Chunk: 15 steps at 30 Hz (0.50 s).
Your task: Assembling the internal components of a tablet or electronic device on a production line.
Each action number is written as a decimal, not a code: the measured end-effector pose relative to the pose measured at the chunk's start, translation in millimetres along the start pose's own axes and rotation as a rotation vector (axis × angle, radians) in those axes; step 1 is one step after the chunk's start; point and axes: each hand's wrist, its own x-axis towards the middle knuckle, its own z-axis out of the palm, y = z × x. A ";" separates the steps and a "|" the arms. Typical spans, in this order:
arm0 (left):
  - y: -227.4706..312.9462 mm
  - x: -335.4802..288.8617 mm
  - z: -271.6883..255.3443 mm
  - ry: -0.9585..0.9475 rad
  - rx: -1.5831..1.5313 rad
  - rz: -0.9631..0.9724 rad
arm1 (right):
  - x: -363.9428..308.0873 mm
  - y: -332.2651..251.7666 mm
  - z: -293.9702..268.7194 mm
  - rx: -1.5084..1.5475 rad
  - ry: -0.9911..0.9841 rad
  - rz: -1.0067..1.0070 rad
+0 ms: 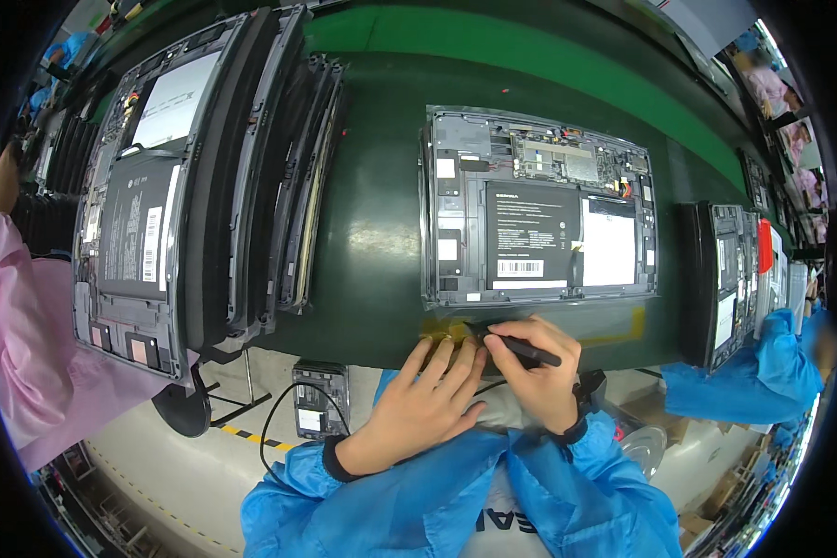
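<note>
At the table's near edge, my left hand (425, 402) lies with its fingers stretched out on a strip of yellowish see-through tape (444, 329). My right hand (540, 370) grips a black pen-shaped tool (528, 351), whose dark tip points left, close to my left fingertips. What kind of tool it is does not show clearly. Just beyond both hands sits an opened tablet-like device (479, 153), with its black battery (532, 228), circuit board (567, 160) and a white panel (609, 242) exposed. Neither hand touches the device.
Tall stacks of similar opened devices (139, 223) stand on the left, with another stack (716, 279) on the right. The green table (372, 205) runs between them. A device (321, 400) and a black cable (274, 409) show below the edge. People in pink (33, 344) and blue (744, 372) sit either side.
</note>
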 end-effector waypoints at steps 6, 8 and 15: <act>1.6 3.8 -4.7 -0.028 -0.046 -0.022 | -6.3 -6.6 -6.6 -0.013 0.046 -0.112; 1.9 6.1 -7.8 -0.034 -0.046 -0.037 | -7.5 -6.1 -27.9 0.018 0.094 -0.152; 2.4 38.9 -56.9 0.144 -0.006 0.029 | 57.3 26.4 -163.7 0.446 0.288 -0.236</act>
